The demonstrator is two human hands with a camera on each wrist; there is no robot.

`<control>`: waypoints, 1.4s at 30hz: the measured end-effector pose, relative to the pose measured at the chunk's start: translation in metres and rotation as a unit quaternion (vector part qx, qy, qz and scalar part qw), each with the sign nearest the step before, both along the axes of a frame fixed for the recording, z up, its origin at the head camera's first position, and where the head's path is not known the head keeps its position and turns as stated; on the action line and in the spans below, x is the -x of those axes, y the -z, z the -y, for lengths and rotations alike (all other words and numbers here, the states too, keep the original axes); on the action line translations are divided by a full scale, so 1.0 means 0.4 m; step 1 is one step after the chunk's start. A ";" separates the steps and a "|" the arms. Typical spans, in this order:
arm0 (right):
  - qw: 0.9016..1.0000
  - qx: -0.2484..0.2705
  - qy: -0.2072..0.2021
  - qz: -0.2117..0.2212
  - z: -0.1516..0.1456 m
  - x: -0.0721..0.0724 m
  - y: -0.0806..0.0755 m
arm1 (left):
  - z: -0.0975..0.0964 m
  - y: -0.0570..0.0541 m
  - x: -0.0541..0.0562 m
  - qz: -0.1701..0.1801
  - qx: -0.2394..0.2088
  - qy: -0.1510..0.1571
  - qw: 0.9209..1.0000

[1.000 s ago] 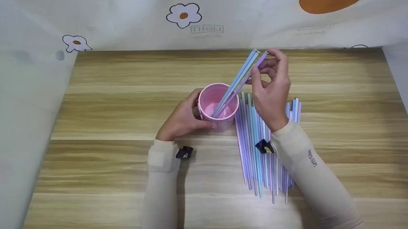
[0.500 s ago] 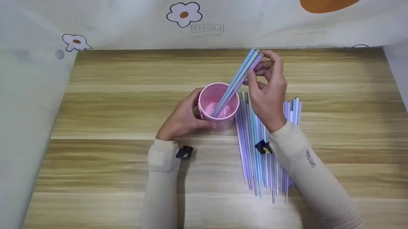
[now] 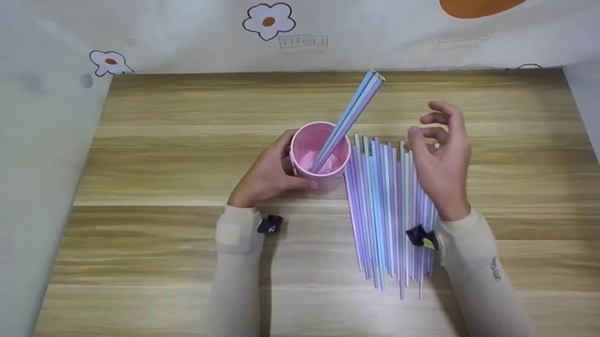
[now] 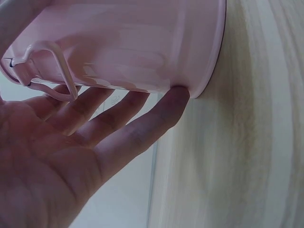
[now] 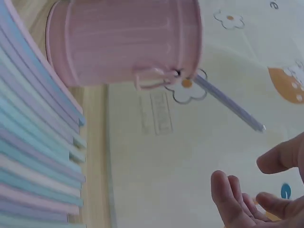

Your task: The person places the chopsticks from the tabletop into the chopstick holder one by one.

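In the head view my left hand (image 3: 267, 178) holds a small pink bucket (image 3: 324, 184) from its left side, thumb at the front. The left wrist view shows its fingers (image 4: 137, 135) spread along the bucket wall, by a small wire loop. Several thin pastel straws (image 3: 352, 109) lean together in the bucket, sticking out toward the upper right. My right hand (image 3: 445, 161) is above the right part of a row of loose straws (image 3: 376, 200), holding nothing. In the right wrist view its thumb (image 5: 280, 156) and fingers stand apart, with a straw end (image 5: 237, 108) nearby.
The row of straws lies lengthwise on the wood-grain table (image 3: 157, 148), close against the bucket's right side. A pale sheet (image 3: 190, 31) with flower prints rises along the back, and pale walls flank both sides.
My right hand has let go of a purple straw, which now leans with the others in the bucket. The hand has moved right and toward me. My left hand stays on the bucket.
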State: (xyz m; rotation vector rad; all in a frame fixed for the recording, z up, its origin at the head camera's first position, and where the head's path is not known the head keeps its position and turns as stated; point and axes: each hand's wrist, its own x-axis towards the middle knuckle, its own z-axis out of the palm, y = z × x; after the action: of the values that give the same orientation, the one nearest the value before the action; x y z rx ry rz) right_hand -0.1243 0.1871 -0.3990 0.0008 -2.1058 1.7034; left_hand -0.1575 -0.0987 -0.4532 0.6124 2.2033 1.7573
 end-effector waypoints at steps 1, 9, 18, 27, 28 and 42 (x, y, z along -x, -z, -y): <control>1.000 0.000 0.006 0.003 -0.013 -0.003 0.000 | 0.000 -0.001 0.000 0.001 0.000 -0.001 1.000; 0.997 0.009 0.067 0.042 -0.092 0.002 0.005 | 0.001 -0.001 0.000 0.010 0.005 -0.001 1.000; 0.969 -0.147 0.079 0.184 -0.140 0.007 0.030 | -0.008 -0.051 -0.021 0.016 -0.015 0.004 1.000; 0.928 -0.253 0.038 0.271 -0.177 0.026 0.082 | -0.011 -0.080 -0.032 0.020 -0.024 0.005 1.000; 0.926 -0.258 0.036 0.273 -0.178 0.028 0.088 | -0.011 -0.080 -0.031 0.019 -0.023 0.006 1.000; 0.889 -0.301 0.006 0.347 -0.183 0.036 0.117 | -0.011 -0.083 -0.030 0.019 -0.010 0.002 1.000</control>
State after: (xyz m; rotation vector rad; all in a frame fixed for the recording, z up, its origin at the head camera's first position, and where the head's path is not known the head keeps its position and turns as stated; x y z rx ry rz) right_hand -0.1389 0.2602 -0.4457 -0.5008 -3.0694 1.0402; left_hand -0.1457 -0.0942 -0.4200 0.5838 2.1600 1.7763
